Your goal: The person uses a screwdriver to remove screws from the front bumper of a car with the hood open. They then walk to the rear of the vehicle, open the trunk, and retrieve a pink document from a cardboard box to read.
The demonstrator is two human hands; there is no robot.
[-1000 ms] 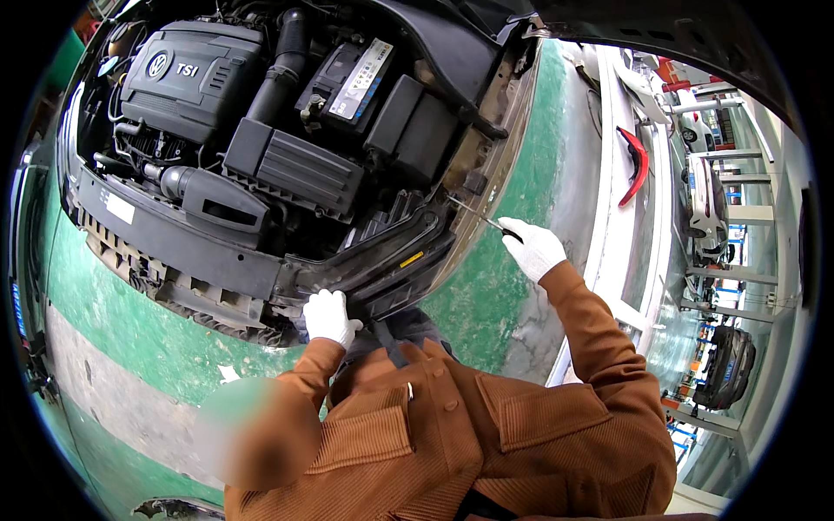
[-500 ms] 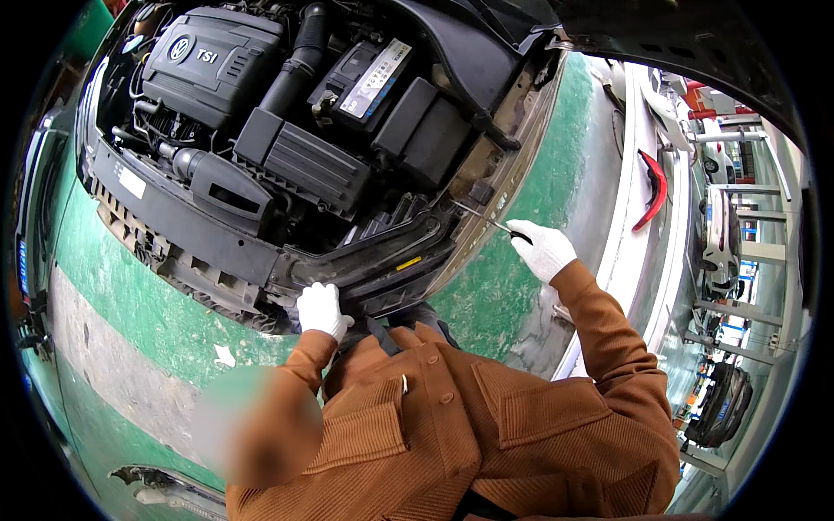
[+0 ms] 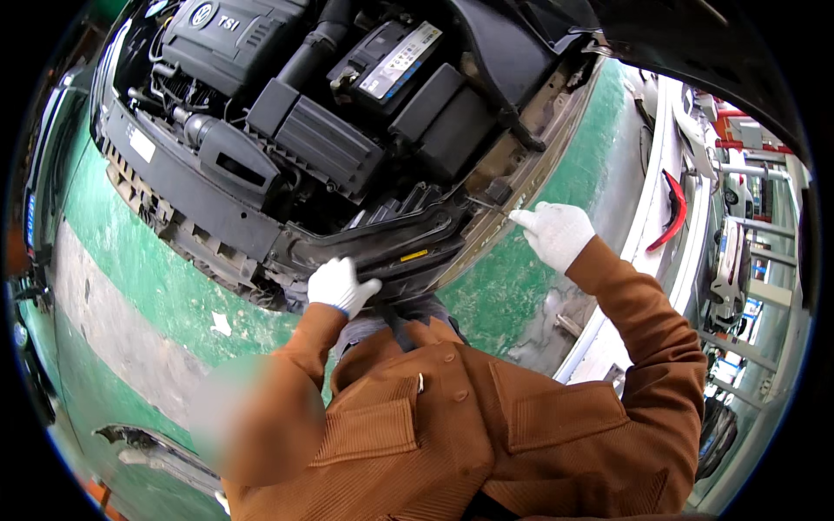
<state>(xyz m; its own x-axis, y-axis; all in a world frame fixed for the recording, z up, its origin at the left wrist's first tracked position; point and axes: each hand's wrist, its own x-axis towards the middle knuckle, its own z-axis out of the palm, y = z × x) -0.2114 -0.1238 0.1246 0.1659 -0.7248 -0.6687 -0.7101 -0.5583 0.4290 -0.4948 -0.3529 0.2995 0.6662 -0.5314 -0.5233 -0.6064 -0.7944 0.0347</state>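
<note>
My right hand, in a white glove, is closed around a screwdriver; its handle is hidden in my fist. The thin metal screwdriver shaft points left at the car's fender edge, near the outer end of the black headlamp housing. My left hand, gloved too, is at the housing's front edge with its thumb spread away from the fingers. It holds nothing that I can see. The housing carries a small yellow label.
Beyond the housing is the engine bay, with an air filter box, a battery and an engine cover. The raised bonnet hangs at upper right. A red lamp piece lies to the right. The floor is green and grey.
The view has shifted slightly, and the car sits a little further right. My left hand's thumb has spread outward. My right fist now covers the screwdriver's dark handle, which showed before.
</note>
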